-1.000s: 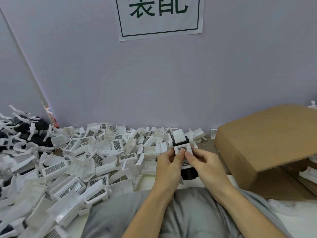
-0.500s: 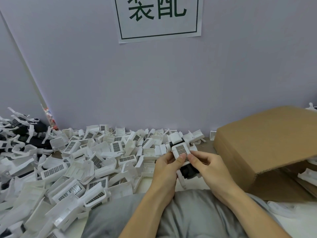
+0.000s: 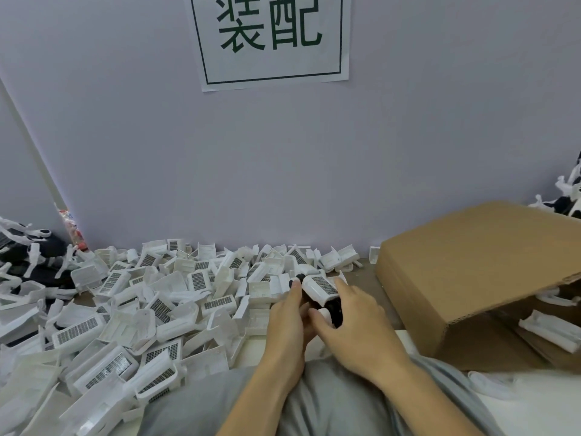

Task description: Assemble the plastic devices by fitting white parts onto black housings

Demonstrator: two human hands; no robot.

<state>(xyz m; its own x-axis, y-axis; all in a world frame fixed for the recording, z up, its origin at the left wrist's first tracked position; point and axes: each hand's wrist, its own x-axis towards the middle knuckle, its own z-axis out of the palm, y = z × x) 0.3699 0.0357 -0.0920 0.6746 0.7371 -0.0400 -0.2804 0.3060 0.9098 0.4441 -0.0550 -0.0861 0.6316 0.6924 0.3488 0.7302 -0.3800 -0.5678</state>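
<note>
Between your two hands, above your lap, sits the device: a white plastic grille cover (image 3: 320,287) seated on a black plastic housing (image 3: 332,307). Its long axis runs from far-left to near-right, grille face up. Your left hand (image 3: 287,322) grips its left end, fingertip on the far corner. Your right hand (image 3: 355,322) curls round the near end, fingers over the grille's right edge.

A big pile of plastic parts (image 3: 151,309) lies on the left; a cardboard box (image 3: 478,278) sits on the right; both hands are between them; a sign (image 3: 270,39) hangs on the wall behind.
</note>
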